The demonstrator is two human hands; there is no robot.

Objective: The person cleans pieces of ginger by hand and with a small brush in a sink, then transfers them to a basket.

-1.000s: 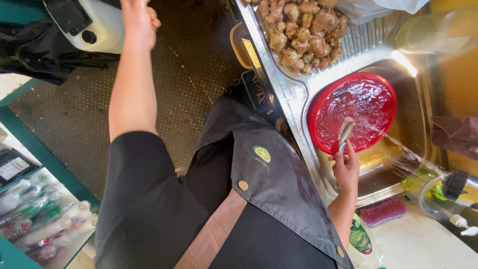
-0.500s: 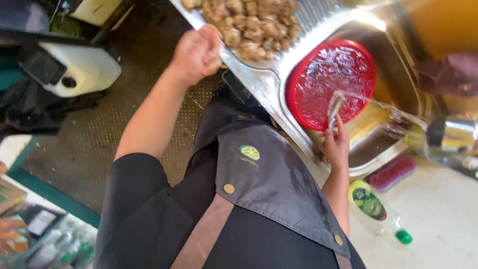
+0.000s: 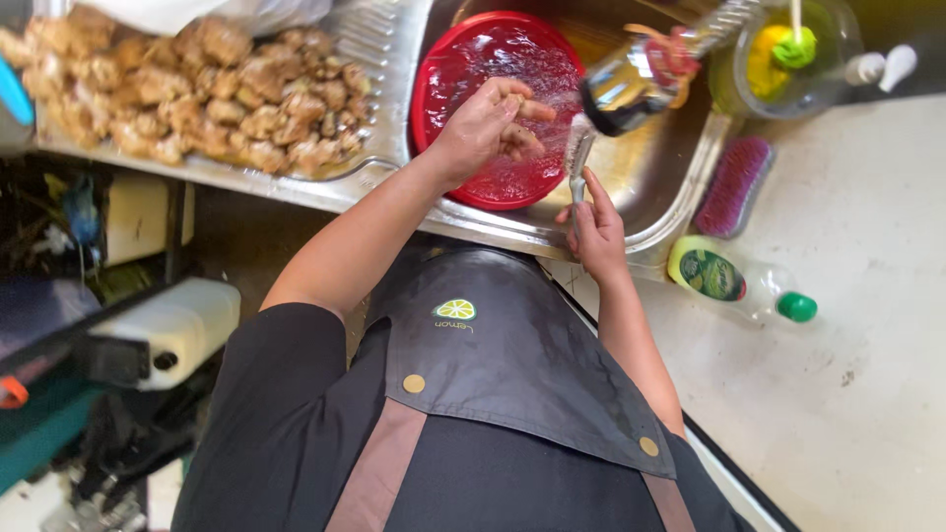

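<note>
The right hand (image 3: 594,229) gripped a small brush (image 3: 577,158) under the tap (image 3: 631,84), beside the red basin (image 3: 463,69). The left hand (image 3: 486,123) hovered over that basin, fingers loosely curled, grasping nothing visible. Ginger (image 3: 187,94) lay left of it.

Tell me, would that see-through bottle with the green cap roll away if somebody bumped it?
Probably yes. The bottle lies on its side on the pale counter, and its body looks round, so a nudge could set it rolling. It looks like thin plastic, so likely light and squashy. The cap end is narrower, so it might curve rather than roll straight.

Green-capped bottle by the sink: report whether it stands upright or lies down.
Lying down. The green-capped bottle rests on its side on the white counter, cap pointing away from the sink.
</note>
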